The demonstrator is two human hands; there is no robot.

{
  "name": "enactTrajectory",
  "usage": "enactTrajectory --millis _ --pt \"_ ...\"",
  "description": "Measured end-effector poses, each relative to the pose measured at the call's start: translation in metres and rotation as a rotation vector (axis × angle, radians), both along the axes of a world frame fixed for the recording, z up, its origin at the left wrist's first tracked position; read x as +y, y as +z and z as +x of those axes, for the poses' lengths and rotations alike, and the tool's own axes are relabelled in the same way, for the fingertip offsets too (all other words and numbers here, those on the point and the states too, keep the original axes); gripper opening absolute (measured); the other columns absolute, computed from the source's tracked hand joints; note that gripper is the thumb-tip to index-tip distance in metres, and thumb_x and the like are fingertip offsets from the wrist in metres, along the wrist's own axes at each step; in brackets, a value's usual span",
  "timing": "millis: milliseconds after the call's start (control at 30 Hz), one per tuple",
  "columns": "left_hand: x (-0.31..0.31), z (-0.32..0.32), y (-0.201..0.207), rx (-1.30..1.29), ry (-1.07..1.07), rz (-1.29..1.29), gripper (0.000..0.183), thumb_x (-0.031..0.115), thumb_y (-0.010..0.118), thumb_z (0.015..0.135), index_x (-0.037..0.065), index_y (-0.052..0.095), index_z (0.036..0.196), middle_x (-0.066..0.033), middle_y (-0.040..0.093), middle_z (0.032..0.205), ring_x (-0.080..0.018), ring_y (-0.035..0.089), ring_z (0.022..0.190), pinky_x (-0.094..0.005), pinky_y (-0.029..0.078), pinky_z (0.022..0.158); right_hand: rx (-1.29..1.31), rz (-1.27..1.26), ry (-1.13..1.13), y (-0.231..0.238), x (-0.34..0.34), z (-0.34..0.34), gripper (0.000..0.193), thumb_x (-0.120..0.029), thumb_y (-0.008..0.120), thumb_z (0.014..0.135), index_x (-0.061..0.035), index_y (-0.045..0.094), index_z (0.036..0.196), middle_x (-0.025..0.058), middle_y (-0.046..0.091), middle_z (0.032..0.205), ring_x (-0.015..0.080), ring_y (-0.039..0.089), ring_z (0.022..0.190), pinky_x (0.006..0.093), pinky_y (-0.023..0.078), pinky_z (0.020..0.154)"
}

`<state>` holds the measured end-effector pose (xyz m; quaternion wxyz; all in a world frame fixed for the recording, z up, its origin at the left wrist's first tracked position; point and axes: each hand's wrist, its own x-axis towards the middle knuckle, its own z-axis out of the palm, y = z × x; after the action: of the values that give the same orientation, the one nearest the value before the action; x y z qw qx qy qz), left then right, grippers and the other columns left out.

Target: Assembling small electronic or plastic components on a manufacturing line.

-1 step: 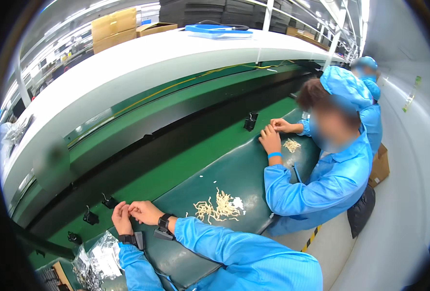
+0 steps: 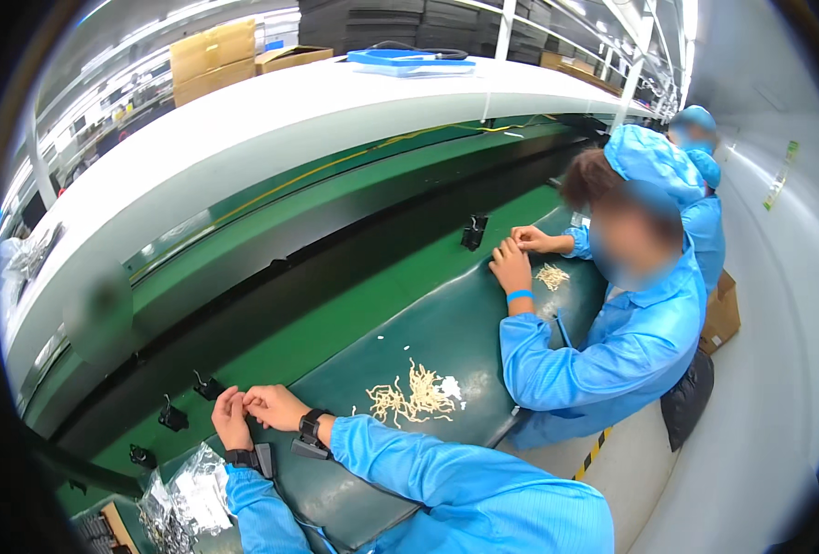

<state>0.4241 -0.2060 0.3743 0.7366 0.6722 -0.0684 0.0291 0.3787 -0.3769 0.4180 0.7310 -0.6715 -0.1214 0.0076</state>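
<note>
My left hand [image 2: 231,420] and my right hand [image 2: 276,407] meet fingertip to fingertip over the far edge of the dark green mat [image 2: 354,485]. Both have their fingers bent and pinched together; whatever is between them is too small or hidden to make out. Just beyond them, on the green conveyor belt, stands a small black device [image 2: 208,386], with a second black device [image 2: 172,415] to its left. A loose pile of short cream-coloured strips [image 2: 414,395] lies on the mat to the right of my hands, with small white pieces [image 2: 449,387] at its right side.
Beside my left forearm lie clear plastic bags [image 2: 197,489]. Another black device [image 2: 142,455] stands farther left on the belt. At my right a co-worker in a blue smock [image 2: 603,342] works near a smaller strip pile [image 2: 552,276] and a black device [image 2: 473,233]. A white shelf [image 2: 271,120] runs above the belt.
</note>
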Motion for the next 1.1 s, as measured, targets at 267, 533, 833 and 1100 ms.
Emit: enactTrajectory --millis 267,533,833,1100 --pt "0.002 0.009 -0.007 -0.023 0.016 0.012 0.021 0.006 0.059 0.101 -0.003 0.064 0.12 -0.0078 0.07 0.1 -0.0123 0.064 0.085 -0.0243 0.052 0.075 -0.003 -0.043 -0.043 -0.001 0.006 0.001 0.015 -0.013 0.062 0.099 0.0008 0.066 0.105 0.0058 0.069 0.08 0.0109 0.063 0.06 0.0265 0.053 0.052" --pt "0.0 0.012 -0.006 -0.016 0.04 -0.02 0.021 0.005 0.059 0.1 -0.003 0.064 0.119 -0.009 0.07 0.101 -0.0129 0.065 0.085 -0.0246 0.052 0.073 -0.093 -0.096 -0.058 0.002 0.004 0.0 0.017 -0.018 0.064 0.099 -0.0013 0.067 0.1 0.0044 0.068 0.072 0.0122 0.063 0.054 0.0274 0.05 0.05" --pt "-0.001 0.013 -0.01 -0.012 0.035 -0.081 0.022 0.006 0.061 0.099 -0.003 0.065 0.119 -0.0071 0.07 0.096 -0.0097 0.062 0.077 -0.022 0.049 0.066 -0.121 -0.153 -0.074 0.002 0.002 -0.005 0.017 -0.019 0.064 0.098 -0.0027 0.066 0.095 0.0032 0.067 0.071 0.0115 0.063 0.056 0.0275 0.05 0.05" --pt "0.004 0.021 -0.021 -0.004 0.024 -0.098 0.023 0.005 0.061 0.099 -0.003 0.063 0.121 -0.0065 0.069 0.096 -0.0104 0.064 0.077 -0.022 0.052 0.066 -0.081 -0.144 -0.048 0.003 0.002 -0.005 0.017 -0.017 0.063 0.099 -0.0012 0.067 0.097 0.0044 0.068 0.075 0.0119 0.063 0.057 0.0272 0.051 0.052"
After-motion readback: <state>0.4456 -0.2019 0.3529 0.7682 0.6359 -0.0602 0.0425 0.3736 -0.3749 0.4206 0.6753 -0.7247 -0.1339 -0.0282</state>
